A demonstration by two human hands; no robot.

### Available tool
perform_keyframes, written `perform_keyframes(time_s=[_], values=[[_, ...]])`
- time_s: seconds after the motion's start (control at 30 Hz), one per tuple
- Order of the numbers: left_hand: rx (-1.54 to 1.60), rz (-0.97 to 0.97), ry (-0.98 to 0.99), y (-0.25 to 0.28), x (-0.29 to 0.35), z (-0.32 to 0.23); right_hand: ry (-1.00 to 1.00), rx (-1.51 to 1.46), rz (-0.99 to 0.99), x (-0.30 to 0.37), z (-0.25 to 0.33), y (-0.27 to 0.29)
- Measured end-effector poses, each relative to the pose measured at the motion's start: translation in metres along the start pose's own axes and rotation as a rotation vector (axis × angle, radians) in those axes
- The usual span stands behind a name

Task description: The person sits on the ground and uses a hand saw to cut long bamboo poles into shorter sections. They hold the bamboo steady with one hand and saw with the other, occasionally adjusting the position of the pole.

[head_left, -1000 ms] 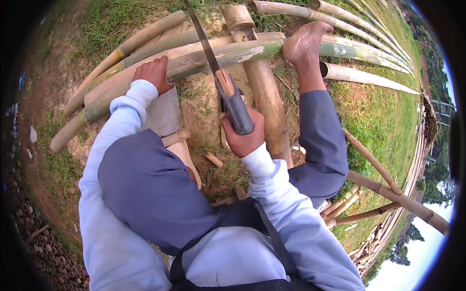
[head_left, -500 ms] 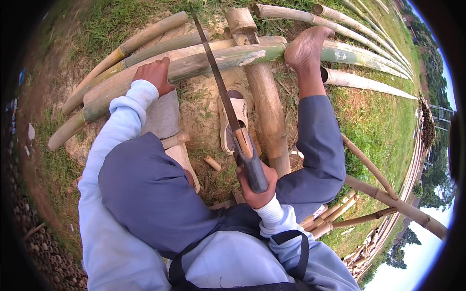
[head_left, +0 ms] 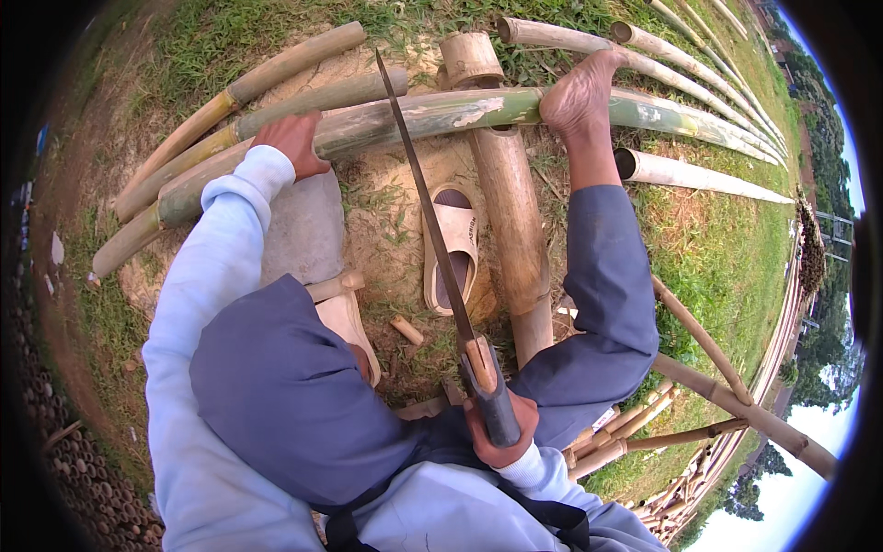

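A long green-and-tan bamboo pole (head_left: 432, 114) lies crosswise before me. My left hand (head_left: 292, 147) is closed over it, left of the saw. A handsaw (head_left: 430, 213) with a long dark blade is gripped by its dark handle in my right hand (head_left: 506, 425), close to my lap. Its blade slants up and left across the pole, the tip showing beyond it; whether the teeth touch the bamboo I cannot tell. My bare foot (head_left: 579, 97) rests on the pole, right of a thick bamboo support (head_left: 510, 221).
Cut bamboo lengths (head_left: 267, 78) lie at the far left, and more long poles (head_left: 676, 170) stretch away right. Below the pole are a tan slipper (head_left: 452, 248), a grey block (head_left: 308, 225) and a small bamboo offcut (head_left: 407, 329). A bamboo frame (head_left: 736, 396) stands at right.
My right hand has drawn the saw back toward my body, and less of the blade reaches past the pole. My left hand keeps its grip on the bamboo.
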State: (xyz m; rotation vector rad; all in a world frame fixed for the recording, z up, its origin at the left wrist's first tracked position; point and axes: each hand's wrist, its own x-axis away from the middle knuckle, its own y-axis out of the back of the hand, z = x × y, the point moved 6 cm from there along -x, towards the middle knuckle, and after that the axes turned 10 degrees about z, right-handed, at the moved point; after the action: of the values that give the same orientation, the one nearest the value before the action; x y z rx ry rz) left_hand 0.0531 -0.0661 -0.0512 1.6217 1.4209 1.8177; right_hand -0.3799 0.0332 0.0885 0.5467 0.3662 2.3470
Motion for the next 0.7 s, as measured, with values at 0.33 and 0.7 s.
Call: perform_keyframes(time_s=[0.33, 0.7], values=[[-0.033, -0.042, 0.017, 0.011, -0.007, 0.002, 0.012, -0.014, -0.027, -0.017, -0.001, 0.010], [0.020, 0.001, -0.013, 0.009, -0.014, 0.000, 0.095, -0.146, -0.041, -0.162, -0.009, -0.020]])
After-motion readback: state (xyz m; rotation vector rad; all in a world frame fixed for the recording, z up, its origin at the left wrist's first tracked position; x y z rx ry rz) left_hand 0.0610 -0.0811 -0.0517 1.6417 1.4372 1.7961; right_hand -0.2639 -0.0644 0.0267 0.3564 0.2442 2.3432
